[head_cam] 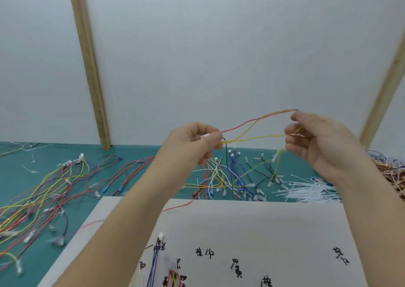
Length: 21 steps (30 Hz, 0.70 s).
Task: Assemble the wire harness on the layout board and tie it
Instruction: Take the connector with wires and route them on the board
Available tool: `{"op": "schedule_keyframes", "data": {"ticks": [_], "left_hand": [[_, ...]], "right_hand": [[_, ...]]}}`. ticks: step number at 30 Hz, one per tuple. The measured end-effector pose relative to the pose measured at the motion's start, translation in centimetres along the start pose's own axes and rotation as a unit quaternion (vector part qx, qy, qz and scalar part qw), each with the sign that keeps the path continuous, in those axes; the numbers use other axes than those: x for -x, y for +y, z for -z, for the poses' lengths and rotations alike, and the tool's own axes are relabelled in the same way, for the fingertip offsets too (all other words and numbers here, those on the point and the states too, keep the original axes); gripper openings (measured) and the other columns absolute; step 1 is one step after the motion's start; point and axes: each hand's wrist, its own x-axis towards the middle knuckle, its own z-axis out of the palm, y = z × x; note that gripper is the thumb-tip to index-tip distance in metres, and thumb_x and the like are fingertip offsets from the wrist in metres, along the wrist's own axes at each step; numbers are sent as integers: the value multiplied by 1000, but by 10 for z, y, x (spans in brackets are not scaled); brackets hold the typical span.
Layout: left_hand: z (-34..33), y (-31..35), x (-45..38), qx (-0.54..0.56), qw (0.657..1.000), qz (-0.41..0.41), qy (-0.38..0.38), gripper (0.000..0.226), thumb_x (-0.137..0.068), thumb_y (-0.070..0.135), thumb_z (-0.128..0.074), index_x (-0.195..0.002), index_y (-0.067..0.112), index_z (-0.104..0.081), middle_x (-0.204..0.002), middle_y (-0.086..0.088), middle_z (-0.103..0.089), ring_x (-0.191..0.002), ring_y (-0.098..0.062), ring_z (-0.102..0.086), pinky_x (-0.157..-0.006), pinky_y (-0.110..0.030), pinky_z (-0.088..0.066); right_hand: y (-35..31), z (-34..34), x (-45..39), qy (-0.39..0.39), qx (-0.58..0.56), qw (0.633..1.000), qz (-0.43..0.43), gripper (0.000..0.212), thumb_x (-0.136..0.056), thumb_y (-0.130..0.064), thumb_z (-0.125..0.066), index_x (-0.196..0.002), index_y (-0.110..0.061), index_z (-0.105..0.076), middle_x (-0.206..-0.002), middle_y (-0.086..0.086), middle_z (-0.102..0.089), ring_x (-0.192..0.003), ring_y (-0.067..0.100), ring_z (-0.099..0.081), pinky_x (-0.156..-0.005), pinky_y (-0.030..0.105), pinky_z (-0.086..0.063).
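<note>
We hold red and yellow wires [252,125] taut above the layout board [252,227] — left hand [192,142] pinching one end, right hand [315,137] the other.

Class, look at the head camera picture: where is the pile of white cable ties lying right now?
The white cable ties lie on the green mat at the right, just beyond the layout board and below the right hand.

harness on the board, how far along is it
Early. Done: a few blue wires and a red-yellow loop lie on the board by its labels. In hand: the left hand and right hand hold red and yellow wires stretched above the bench. Left: most labels are bare, loose wires wait behind, and the zip ties lie unused, so tying seems not started.
</note>
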Motion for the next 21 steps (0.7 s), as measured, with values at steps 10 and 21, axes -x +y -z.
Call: {"op": "schedule_keyframes", "data": {"ticks": [10,21], "left_hand": [[12,-2,-1,28,996,36,-73,27,-88,2,-53,-79,19,-72,-68,0,-58,-57,-4,-55,-54,-12,-46],[6,1,3,40,993,38,-108,26,-87,3,-53,-76,20,-69,-71,2,-68,-66,-10,-64,-59,-15,-52]], "right_hand": [[-7,31,3,-13,560,823,-94,35,-87,-40,-59,-70,-10,-66,-52,-4,-68,-44,9,-56,-44,20,-39],[-2,-17,21,-100,495,850,152,12,-78,-43,-62,-86,-34,-64,-95,-24,-64,-100,-1,-57,-83,15,-42]]}}
